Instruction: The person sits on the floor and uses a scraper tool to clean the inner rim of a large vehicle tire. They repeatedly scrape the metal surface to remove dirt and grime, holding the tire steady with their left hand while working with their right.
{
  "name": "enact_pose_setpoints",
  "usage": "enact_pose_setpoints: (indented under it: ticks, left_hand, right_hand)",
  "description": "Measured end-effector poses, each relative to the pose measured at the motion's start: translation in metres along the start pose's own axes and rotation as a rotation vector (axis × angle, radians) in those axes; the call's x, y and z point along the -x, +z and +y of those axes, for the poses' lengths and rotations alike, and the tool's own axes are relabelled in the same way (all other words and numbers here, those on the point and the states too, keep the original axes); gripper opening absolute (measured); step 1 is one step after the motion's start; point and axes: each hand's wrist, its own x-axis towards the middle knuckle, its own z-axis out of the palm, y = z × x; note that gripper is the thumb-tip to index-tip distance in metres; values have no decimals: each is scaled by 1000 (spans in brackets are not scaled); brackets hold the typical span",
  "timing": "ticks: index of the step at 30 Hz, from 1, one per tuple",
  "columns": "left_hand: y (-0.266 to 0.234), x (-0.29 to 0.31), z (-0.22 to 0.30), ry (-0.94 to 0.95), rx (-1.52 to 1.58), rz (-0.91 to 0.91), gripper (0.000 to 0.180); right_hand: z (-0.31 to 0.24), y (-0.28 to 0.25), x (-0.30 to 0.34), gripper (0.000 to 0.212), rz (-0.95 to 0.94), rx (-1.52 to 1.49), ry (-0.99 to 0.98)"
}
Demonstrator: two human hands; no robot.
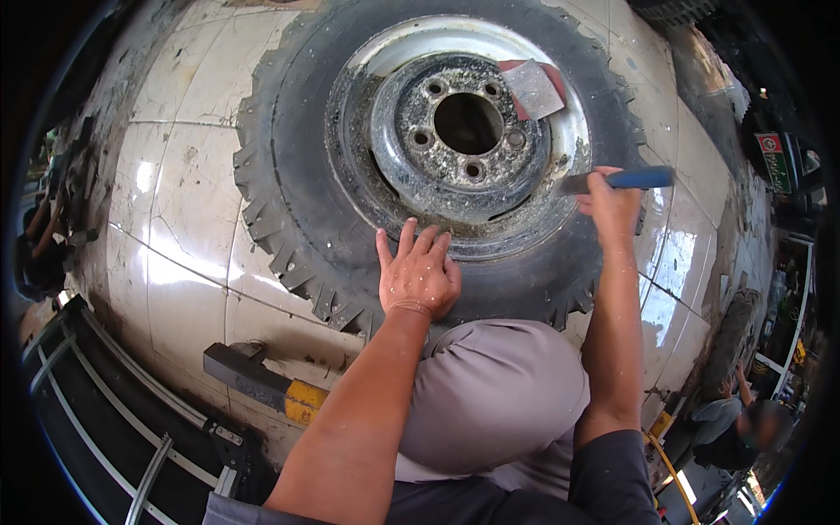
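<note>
A large black tyre (297,175) with chunky tread lies flat before me, mounted on a worn steel wheel rim (411,114) speckled with dirt and flaking paint. My left hand (418,276) rests palm down on the tyre's near sidewall, fingers spread and the tips at the rim's edge. In my right hand (608,206) is a scraper (643,178) with a blue handle and a grey flat blade. The blade points left onto the right side of the rim; its edge is blurred. Folded sandpaper (534,89), red-brown and pale grey, lies on the rim's upper right.
Glossy, dirty floor tiles (188,192) surround the tyre. A black and yellow wheel stop (262,381) sits at the near left, beside a dark metal-framed rack (131,429). Another person (735,433) is at the lower right, near shelves (787,324). Part of another tyre (674,10) shows at the top right.
</note>
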Motion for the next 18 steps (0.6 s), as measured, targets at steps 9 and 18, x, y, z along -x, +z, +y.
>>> enact_pose_setpoints:
  ticks: [9,18]
  left_hand:
    - [2,0,-2,10,18,19,44]
    - [1,0,0,12,15,6,44]
  right_hand:
    - [10,-2,1,30,19,-78,5]
    - [4,2,7,30,44,-133,-7]
